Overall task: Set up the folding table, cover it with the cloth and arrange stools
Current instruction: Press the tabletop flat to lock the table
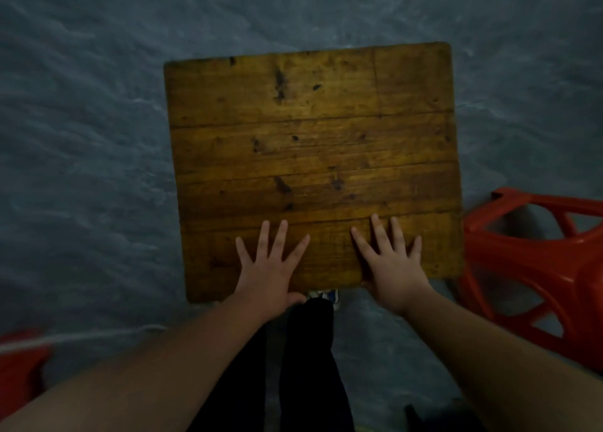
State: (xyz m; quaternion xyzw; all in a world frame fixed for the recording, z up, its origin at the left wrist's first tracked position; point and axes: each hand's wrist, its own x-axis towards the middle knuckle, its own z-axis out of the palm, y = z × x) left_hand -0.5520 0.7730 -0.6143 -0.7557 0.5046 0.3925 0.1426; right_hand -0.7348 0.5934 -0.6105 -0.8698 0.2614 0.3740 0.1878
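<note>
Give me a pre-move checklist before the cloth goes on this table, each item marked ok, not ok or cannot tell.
1. Table top up and bare: ok, nothing lies on the wood.
2. Legs locked open: cannot tell, they are hidden under the top.
3. Left hand and right hand free: ok, both lie flat, fingers spread, near the close edge.
4. Cloth within reach: not ok, no cloth is in view.
5. Stools at hand: ok, a red stool lies tipped over at the right; another red shape at lower left is too blurred to name.
</note>
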